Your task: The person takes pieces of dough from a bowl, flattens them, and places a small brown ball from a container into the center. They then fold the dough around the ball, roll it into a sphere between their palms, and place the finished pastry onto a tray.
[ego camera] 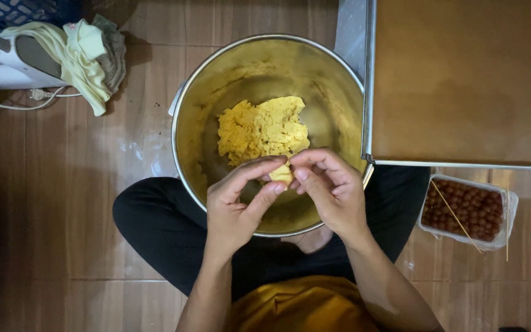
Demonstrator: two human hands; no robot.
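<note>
We cannot see the whole small pale yellow piece of dough [282, 174], because the fingertips of both hands cover most of it; only its lower part shows between them. The large round shiny metal bowl [216, 92] is hidden at its near rim by the hands, and its right edge goes under the flat brown tray with a metal frame [462, 80], which is cut off by the top and right borders. At the far left, a white appliance with a grey part [1, 58] lies partly under a crumpled pale yellow cloth [87, 58], and we cannot tell what kind of appliance it is. A white cable [7, 104] runs beside it on the brown tiled floor [62, 215].

The piece of dough is crumbly and uneven, with the same yellow colour as the big rough lump of dough [262, 129] that rests in the bottom of the bowl. It is held above the near side of the bowl, apart from the lump. Our left hand [238, 206] pinches it with thumb and fingers, and our right hand [330, 190] pinches it from the other side. At the right, near the tray, a clear plastic box of small reddish-brown balls [465, 209] stands on the floor, with thin wooden sticks [456, 216] lying across it.
</note>
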